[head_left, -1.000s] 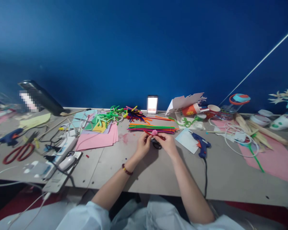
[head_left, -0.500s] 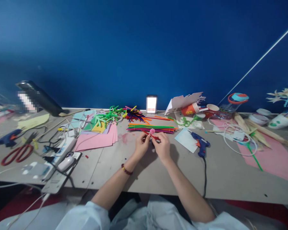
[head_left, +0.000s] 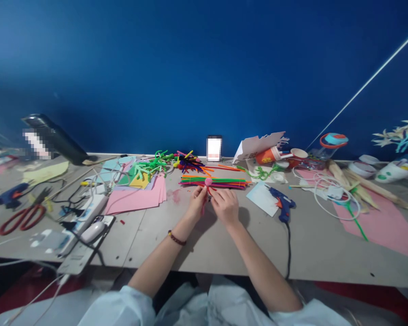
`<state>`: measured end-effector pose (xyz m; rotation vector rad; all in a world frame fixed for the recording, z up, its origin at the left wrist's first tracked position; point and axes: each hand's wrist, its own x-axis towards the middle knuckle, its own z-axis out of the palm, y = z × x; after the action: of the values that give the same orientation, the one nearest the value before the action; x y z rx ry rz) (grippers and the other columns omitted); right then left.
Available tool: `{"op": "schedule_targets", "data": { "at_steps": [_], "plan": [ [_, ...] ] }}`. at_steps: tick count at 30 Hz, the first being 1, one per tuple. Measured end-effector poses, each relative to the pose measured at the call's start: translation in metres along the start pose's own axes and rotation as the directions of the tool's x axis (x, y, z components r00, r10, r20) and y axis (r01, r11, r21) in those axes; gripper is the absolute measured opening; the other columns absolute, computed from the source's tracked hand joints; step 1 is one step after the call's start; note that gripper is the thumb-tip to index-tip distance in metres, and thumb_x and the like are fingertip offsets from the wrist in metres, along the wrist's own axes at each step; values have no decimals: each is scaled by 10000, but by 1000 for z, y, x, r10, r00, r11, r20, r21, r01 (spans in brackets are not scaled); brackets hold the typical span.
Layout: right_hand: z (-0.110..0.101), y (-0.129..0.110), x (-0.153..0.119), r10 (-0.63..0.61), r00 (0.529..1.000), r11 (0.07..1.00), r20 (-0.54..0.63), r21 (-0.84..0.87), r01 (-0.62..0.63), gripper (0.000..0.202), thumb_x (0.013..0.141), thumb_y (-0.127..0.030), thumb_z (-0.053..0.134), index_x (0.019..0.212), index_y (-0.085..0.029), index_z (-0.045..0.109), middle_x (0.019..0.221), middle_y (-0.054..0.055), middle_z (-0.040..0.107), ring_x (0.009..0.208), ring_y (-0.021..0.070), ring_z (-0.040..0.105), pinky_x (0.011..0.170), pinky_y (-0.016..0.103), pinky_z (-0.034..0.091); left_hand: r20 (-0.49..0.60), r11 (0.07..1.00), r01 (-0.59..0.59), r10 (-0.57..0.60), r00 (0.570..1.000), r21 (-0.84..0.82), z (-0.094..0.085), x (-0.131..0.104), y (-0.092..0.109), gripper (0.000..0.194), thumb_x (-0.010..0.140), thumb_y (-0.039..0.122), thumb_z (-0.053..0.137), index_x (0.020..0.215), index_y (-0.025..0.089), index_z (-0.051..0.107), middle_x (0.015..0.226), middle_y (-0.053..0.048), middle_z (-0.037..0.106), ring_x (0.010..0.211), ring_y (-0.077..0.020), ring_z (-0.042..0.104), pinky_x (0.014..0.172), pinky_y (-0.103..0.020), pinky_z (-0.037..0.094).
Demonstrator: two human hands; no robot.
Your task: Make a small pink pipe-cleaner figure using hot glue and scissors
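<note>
Pinching low and close, L hand has its fingers closed on the red stem right under the pink ball! R hand comes in from the other side, fingers bunched at the stem too, exact grip partly hidden. Pink ball's up top, far end, pointing away from the wearer twd the blue wall; stem's long axis runs roughly fwd-to-back, bottom end drifting a touch L, nr the L palm. It's above the counter, mid-front, and in view the ball overlaps the pipe-cleaner bundle, which lies crosswise, L to R. Pink sheets off L, lt-blue sheet off R, w/ the blue glue gun just beside it.
</note>
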<state>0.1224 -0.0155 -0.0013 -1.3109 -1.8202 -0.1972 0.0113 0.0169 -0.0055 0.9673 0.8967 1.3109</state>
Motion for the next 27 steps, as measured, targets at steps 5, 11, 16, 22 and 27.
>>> {"op": "schedule_targets", "data": {
  "at_steps": [5,11,16,22,27],
  "plan": [
    [6,-6,-3,298,946,854,127,407,-324,312,872,-342,496,1096,-199,660,902,70,715,699,168,630,689,288,483,8,792,-392,440,898,467,-8,4,4,232,853,357,525,698,184,509,686,-1,498,648,-131,456,604,-252,366],
    [14,3,-2,537,773,422,339,685,-594,255,745,-420,608,803,-183,682,756,47,709,638,178,641,627,283,511,161,497,-559,635,756,663,-8,-2,5,129,878,214,456,777,196,534,736,-28,516,698,-160,482,631,-273,385],
    [23,10,-2,516,637,178,573,655,-734,313,634,-472,663,706,-168,676,610,20,662,561,159,595,576,274,465,162,571,-557,596,787,604,-4,-5,5,138,884,249,452,787,199,536,757,-36,537,733,-168,506,679,-286,404],
    [19,16,0,605,600,200,523,630,-751,287,625,-424,665,732,-158,675,519,-29,564,493,110,483,500,230,360,106,770,-432,437,893,470,0,-5,6,208,896,338,447,799,192,558,771,-27,539,727,-151,508,659,-262,399],
    [14,18,3,611,639,261,467,643,-720,306,638,-445,648,741,-159,683,561,-10,593,536,130,500,538,244,382,55,816,-396,413,909,421,1,-5,9,236,846,409,530,778,189,580,754,-22,538,696,-139,483,603,-246,361]
  ]
}}
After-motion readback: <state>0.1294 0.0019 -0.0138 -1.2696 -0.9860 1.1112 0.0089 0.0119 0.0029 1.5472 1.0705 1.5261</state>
